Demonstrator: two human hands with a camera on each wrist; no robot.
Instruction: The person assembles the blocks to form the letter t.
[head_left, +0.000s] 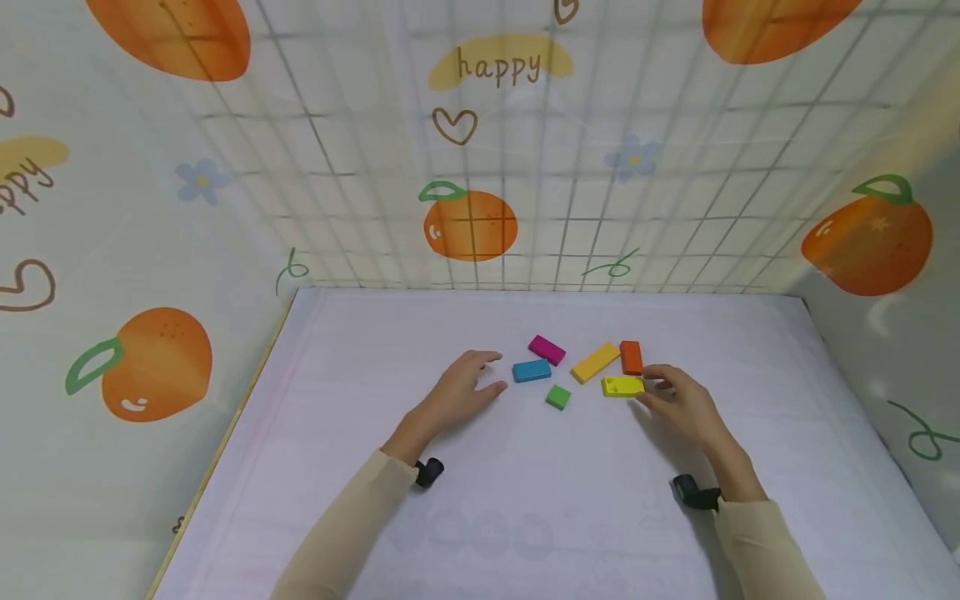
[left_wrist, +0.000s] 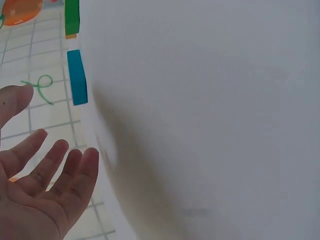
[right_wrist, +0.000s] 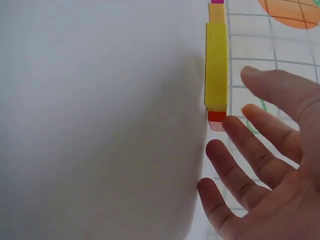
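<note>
My left hand (head_left: 467, 392) hovers left of a blue block (head_left: 532, 371), its thumb and fingers spread and nothing between them. The left wrist view shows the same blue block (left_wrist: 77, 77) beyond the fingertips. At the right end of a yellow block (head_left: 622, 386) is my right hand (head_left: 681, 407), thumb and fingers apart. In the right wrist view a gap shows between the thumb and the yellow block (right_wrist: 216, 67). Just behind that block lies an orange-red block (head_left: 632, 357), with a longer amber block (head_left: 596, 362) to its left.
A magenta block (head_left: 547, 349) lies behind the blue one, and a small green block (head_left: 558, 397) lies nearer the front. All rest on a white tabletop (head_left: 525, 467). A patterned cloth with oranges (head_left: 471, 225) hangs along the back and sides.
</note>
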